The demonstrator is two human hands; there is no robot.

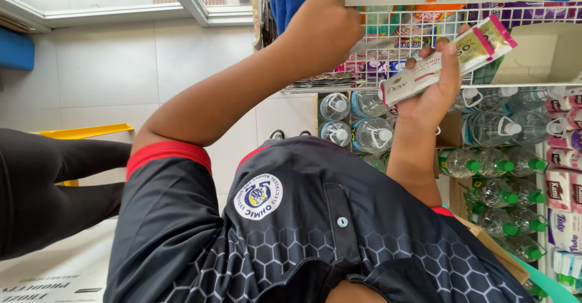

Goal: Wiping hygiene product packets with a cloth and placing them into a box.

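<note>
Your right hand (431, 88) is clamped around a bundle of long flat sachets (445, 60), white and gold with pink edging, held up before the white wire shelf (388, 48). Your left hand (321, 33) is closed in a fist at that shelf beside a blue cloth (285, 0). Clear water bottles (364, 124) lie stacked below.

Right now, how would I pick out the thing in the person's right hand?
Start at the white wire shelf above the stacked water bottles. In front of it the right hand has its grip on a bundle of flat sachets: white, pink and gold strips, unlike the clear bottles below.
</note>
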